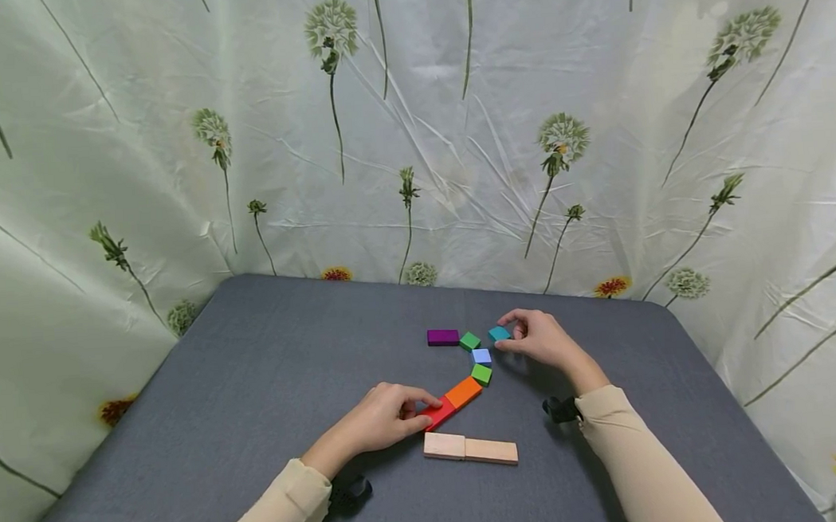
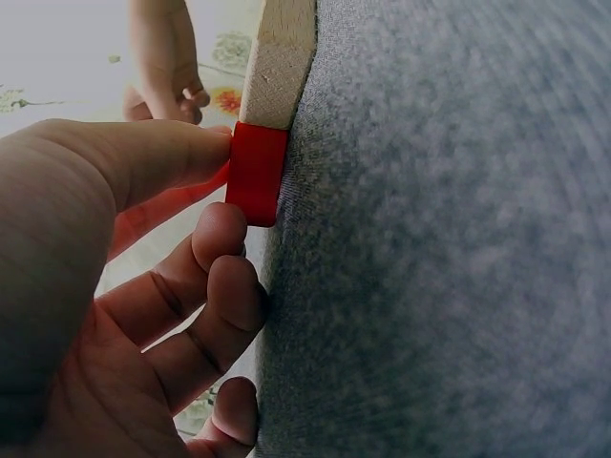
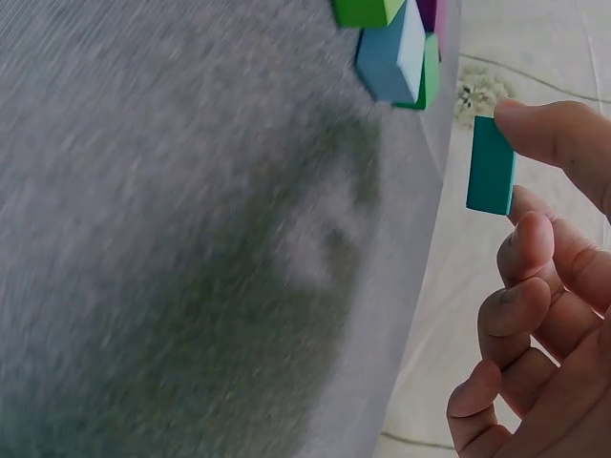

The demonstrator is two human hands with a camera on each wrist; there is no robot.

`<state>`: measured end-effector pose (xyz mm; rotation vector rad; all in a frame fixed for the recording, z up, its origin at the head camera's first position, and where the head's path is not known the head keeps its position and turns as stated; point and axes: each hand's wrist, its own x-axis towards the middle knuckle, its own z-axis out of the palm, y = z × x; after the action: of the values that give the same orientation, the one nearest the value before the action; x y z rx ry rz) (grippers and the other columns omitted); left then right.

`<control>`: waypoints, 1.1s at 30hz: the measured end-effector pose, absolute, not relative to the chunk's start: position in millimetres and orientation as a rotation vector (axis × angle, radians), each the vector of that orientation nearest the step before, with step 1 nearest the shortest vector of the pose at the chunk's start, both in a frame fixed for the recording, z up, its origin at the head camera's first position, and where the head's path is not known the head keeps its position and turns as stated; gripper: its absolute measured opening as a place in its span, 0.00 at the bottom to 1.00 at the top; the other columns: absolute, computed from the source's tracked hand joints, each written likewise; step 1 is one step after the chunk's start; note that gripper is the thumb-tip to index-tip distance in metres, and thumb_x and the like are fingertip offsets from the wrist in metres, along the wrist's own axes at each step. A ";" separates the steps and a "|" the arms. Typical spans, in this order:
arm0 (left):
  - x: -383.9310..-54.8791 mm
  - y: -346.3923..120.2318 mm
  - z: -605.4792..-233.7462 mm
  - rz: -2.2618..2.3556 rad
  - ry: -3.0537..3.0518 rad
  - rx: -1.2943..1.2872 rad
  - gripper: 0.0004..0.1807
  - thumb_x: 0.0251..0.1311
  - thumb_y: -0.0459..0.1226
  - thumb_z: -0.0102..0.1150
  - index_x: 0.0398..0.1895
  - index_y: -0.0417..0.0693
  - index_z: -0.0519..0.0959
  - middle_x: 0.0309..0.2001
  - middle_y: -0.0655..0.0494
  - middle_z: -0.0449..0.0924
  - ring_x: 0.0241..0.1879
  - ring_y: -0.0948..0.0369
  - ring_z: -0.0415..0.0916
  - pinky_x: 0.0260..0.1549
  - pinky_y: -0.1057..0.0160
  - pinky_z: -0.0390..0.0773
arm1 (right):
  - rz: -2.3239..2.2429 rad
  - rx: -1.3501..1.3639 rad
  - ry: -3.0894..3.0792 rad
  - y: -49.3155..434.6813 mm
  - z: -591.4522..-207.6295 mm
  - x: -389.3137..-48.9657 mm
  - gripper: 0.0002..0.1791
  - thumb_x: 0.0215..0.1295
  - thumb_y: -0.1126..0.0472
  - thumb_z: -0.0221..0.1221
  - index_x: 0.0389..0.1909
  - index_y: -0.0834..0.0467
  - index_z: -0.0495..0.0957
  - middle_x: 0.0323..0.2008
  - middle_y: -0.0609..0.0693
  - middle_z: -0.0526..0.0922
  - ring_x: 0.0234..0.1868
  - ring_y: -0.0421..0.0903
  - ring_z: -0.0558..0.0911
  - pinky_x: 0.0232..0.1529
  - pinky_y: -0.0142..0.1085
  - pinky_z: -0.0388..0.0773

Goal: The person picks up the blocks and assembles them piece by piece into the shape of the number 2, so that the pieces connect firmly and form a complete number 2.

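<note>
Between thumb and index finger, my right hand (image 1: 541, 340) pinches a teal block (image 3: 491, 167). In the right wrist view a gap shows between that block and the table. My left hand (image 1: 380, 415) has its thumb and index finger on either side of a red block (image 2: 256, 176) lying on the table. From the red block a curved row runs on: orange block (image 1: 463, 392), light green block (image 1: 482, 374), blue block (image 1: 481, 357), green block (image 1: 469, 341) and purple block (image 1: 443, 337). The teal block is just right of the row's far bend.
Two plain wooden blocks (image 1: 491, 451) lie end to end on the grey table (image 1: 308, 339), nearer me than the red block. A curtain with a dandelion print (image 1: 439, 132) hangs behind the table's far edge. Dark wrist cameras (image 1: 560, 409) sit beneath both forearms.
</note>
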<state>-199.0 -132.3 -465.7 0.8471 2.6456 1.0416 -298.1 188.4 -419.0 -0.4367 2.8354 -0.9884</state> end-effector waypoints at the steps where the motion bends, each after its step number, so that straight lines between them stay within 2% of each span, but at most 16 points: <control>1: -199.1 -132.3 -465.6 1.044 2.644 0.848 0.13 0.72 0.41 0.69 0.56 0.59 0.90 0.22 0.67 0.69 0.20 0.70 0.60 0.24 0.69 0.59 | -0.991 -0.440 2.833 185.8 -418.6 -298.5 0.22 0.68 0.56 0.72 0.58 0.63 0.82 0.26 0.47 0.73 0.26 0.44 0.68 0.29 0.35 0.65; 21: -199.7 -131.8 -466.0 1.040 2.640 0.846 0.12 0.72 0.40 0.68 0.56 0.57 0.90 0.21 0.67 0.70 0.18 0.70 0.61 0.23 0.69 0.60 | -0.928 -0.603 2.780 120.9 -413.8 -302.4 0.21 0.68 0.56 0.73 0.58 0.60 0.84 0.23 0.46 0.73 0.22 0.41 0.68 0.28 0.34 0.65; 33: -202.9 -136.5 -466.0 1.070 2.606 0.879 0.12 0.72 0.40 0.69 0.56 0.55 0.90 0.20 0.66 0.70 0.17 0.70 0.60 0.23 0.70 0.61 | -0.845 -0.638 2.775 94.2 -420.3 -307.6 0.20 0.67 0.55 0.74 0.57 0.57 0.86 0.24 0.46 0.74 0.24 0.41 0.69 0.29 0.32 0.64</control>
<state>-202.9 -136.5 -466.0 0.8790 2.6056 1.0703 -307.6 94.2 -420.3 -0.6379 2.7747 -0.8451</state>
